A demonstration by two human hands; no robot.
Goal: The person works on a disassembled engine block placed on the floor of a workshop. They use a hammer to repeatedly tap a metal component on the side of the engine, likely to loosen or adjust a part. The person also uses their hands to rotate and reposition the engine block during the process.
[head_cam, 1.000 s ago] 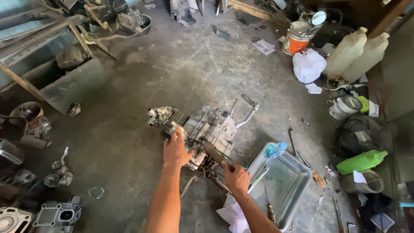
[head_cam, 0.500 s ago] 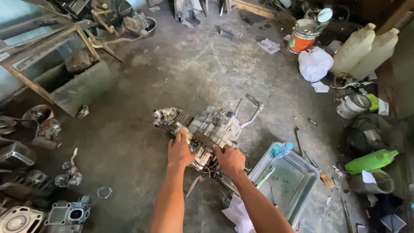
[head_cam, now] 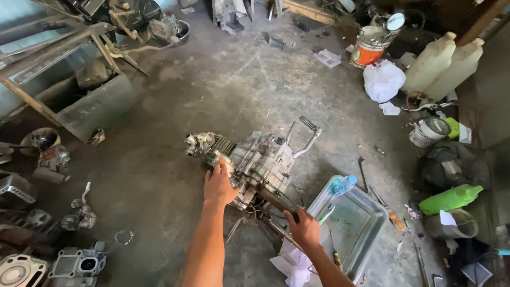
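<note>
- Concrete floor (head_cam: 159,159), stained and scattered with engine parts.
- Motorcycle engine (head_cam: 255,162) sits at centre.
- Left hand (head_cam: 219,186) rests flat on its near side, fingers spread.
- Right hand (head_cam: 304,228), at five o'clock, is wrapped around a dark lever (head_cam: 277,202).
- Metal tray (head_cam: 351,226) lies just beyond.

A cluttered engine repair workshop: a motorcycle engine (head_cam: 249,162) is sitting stripped on the stained concrete floor (head_cam: 212,90), with loose engine parts (head_cam: 53,255) lying scattered at the near left. A metal tray (head_cam: 366,212) is resting to the engine's right, beside a green bottle (head_cam: 450,198). At the far right, two large pale jerrycans (head_cam: 443,61) are standing near an orange bucket (head_cam: 367,49) and a white bag (head_cam: 383,79). Scrap frames and machine pieces (head_cam: 127,21) are piling up along the far left wall.
</note>
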